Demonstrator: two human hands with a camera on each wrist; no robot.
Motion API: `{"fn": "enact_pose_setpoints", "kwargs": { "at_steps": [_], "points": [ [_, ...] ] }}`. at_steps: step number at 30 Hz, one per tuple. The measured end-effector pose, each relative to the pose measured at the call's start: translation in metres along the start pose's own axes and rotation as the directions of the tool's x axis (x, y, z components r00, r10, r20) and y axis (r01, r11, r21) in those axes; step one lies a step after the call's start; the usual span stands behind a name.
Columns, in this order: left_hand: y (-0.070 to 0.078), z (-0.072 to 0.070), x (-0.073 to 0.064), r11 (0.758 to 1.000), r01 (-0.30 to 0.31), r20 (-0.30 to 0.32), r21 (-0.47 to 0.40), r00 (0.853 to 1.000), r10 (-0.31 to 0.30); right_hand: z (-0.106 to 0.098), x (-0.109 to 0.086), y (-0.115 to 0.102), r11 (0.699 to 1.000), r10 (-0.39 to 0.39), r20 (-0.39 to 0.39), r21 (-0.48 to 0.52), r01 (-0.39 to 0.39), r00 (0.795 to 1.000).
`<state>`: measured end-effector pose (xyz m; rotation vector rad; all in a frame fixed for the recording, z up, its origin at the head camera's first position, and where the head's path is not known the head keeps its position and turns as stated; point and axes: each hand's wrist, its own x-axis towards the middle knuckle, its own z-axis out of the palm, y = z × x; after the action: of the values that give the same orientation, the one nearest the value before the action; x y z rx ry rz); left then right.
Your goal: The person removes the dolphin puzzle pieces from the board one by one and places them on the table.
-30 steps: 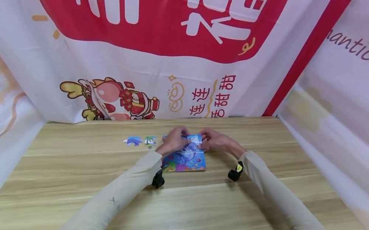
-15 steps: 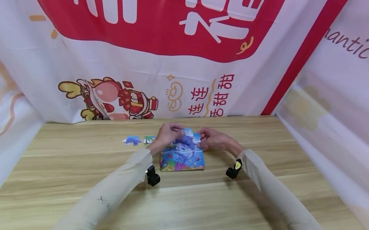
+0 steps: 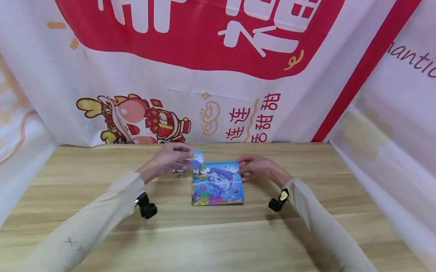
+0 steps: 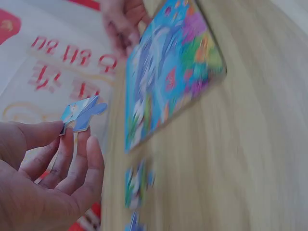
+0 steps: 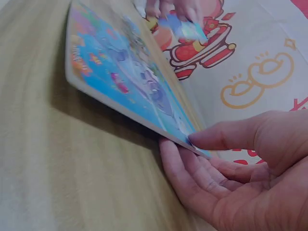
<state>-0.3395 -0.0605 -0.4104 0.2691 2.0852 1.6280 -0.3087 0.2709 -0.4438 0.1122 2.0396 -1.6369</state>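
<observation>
My left hand (image 3: 168, 159) pinches a blue jigsaw piece (image 4: 83, 113) between thumb and fingers, raised above the table in the left wrist view. In the head view this piece overlaps the upper left corner of the dolphin puzzle board (image 3: 218, 186). The board's picture has a purple-blue dolphin, a palm tree and bright coral. At its upper right edge, my right hand (image 3: 258, 167) grips the board, with the thumb (image 5: 226, 136) on top and the other fingers beneath the rim. Loose jigsaw pieces (image 4: 137, 185) lie left of the board, partly behind my left hand in the head view.
The wood-grain table (image 3: 221, 254) runs back to a white and red printed cloth (image 3: 204, 76). More printed cloth (image 3: 394, 119) hangs along the right side, and another cloth (image 3: 3, 117) along the left.
My left hand has moved left from over the board's top right part to its upper left corner, carrying the jigsaw piece. My right hand has stayed at the board's right edge.
</observation>
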Motion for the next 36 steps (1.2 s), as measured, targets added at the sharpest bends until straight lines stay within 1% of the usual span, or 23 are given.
{"fn": "enact_pose_setpoints", "kwargs": {
  "at_steps": [2,5,8,10,13,16,18,21,25,28,31,36],
  "points": [
    [-0.002,-0.016,-0.008,1.0,0.005,-0.014,-0.014,1.0,-0.005,0.0,0.002,0.0,1.0,0.001,-0.005,0.028,0.0,1.0],
    [-0.01,-0.037,-0.018,1.0,0.001,-0.036,0.004,0.999,-0.001,0.0,0.003,0.0,0.998,-0.004,-0.006,0.065,0.004,1.0],
    [-0.017,-0.052,-0.024,0.999,-0.009,-0.047,0.034,0.999,0.011,0.0,0.003,-0.001,0.995,0.001,-0.014,0.097,0.0,1.0],
    [-0.02,-0.058,-0.026,0.999,-0.011,-0.047,0.041,0.999,0.013,-0.001,0.002,0.0,0.994,-0.001,-0.022,0.111,0.004,1.0],
    [-0.016,-0.065,-0.033,0.999,0.009,-0.054,0.051,0.999,-0.006,-0.001,0.0,0.0,0.993,-0.007,-0.045,0.121,0.012,0.999],
    [-0.013,-0.073,-0.038,0.998,0.038,-0.083,0.053,0.996,-0.034,0.001,-0.001,0.0,0.993,-0.015,-0.06,0.118,0.022,0.998],
    [-0.015,-0.08,-0.04,0.998,0.046,-0.102,0.054,0.994,-0.04,0.003,-0.001,0.0,0.994,-0.017,-0.077,0.109,0.026,0.997],
    [-0.022,-0.09,-0.042,0.997,0.044,-0.116,0.057,0.992,-0.038,0.006,0.0,-0.001,0.995,-0.02,-0.103,0.093,0.03,0.995],
    [-0.035,-0.101,-0.038,0.997,0.02,-0.126,0.074,0.992,-0.011,0.006,-0.001,0.0,0.996,-0.023,-0.129,0.08,0.034,0.991],
    [-0.044,-0.111,-0.037,0.995,0.007,-0.135,0.098,0.991,0.006,0.007,-0.001,0.002,0.997,-0.027,-0.125,0.071,0.037,0.992],
    [-0.052,-0.121,-0.037,0.993,0.009,-0.142,0.12,0.99,0.009,0.008,0.0,0.002,0.997,-0.03,-0.115,0.065,0.038,0.993],
    [-0.058,-0.133,-0.038,0.981,0.006,-0.171,0.193,0.985,0.028,0.008,-0.002,0.0,0.998,-0.032,-0.116,0.051,0.038,0.993]
  ]
}}
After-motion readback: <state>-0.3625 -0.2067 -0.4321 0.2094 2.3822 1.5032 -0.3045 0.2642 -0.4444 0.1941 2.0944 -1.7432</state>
